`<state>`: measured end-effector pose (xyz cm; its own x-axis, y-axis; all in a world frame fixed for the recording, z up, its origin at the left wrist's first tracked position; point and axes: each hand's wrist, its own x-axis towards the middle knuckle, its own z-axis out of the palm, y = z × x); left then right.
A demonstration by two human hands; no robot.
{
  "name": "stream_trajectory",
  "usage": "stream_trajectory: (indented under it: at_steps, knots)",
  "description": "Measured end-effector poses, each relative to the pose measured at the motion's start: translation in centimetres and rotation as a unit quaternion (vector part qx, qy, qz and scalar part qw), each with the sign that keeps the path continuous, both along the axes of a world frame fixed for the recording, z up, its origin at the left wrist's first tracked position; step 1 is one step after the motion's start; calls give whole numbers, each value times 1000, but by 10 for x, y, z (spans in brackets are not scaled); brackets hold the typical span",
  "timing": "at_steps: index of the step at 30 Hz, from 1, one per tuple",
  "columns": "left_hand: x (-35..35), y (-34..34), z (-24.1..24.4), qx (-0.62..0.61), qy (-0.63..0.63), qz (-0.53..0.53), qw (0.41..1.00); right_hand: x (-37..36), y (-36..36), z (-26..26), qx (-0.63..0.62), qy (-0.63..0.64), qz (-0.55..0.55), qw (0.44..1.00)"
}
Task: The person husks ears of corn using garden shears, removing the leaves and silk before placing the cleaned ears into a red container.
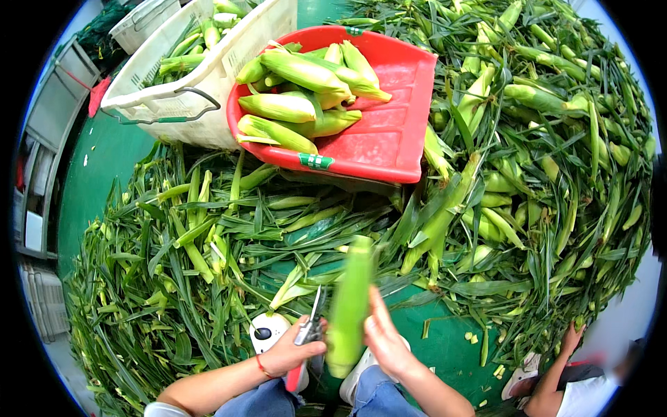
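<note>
My left hand (299,346) is closed around pruning shears (310,331) with red handles, their blades pointing up and away from me. Beside it, an ear of corn in its green husk (351,307) stands nearly upright between my hands, blurred by motion. My right hand (385,336) is at the ear's right side, fingers spread and extended; whether it touches the ear cannot be told. Farther off, a red plastic scoop (388,127) holds several husked-in ears of corn (302,73).
A white plastic crate (172,112) with more corn adjoins the scoop. Piled corn with leaves (531,172) rises at the right, and cut leaves (172,292) cover the left floor. A co-worker's hand (572,336) reaches into the pile at lower right. Metal shelving stands far left.
</note>
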<state>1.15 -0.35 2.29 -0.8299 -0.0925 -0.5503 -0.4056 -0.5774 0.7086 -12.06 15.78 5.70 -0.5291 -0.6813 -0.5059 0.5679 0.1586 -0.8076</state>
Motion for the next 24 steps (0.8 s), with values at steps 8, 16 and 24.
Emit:
stream_trajectory:
  at_steps: [8,16,24]
  knots:
    - [-131,-54,79,132,132,160,969,-69,5,-27,58,201,-88,974]
    - [-133,-73,58,50,80,-76,993,-163,-59,47,47,632,-195,748]
    - [-96,-85,-13,-492,67,-182,849,-247,-269,1,125,743,75,653]
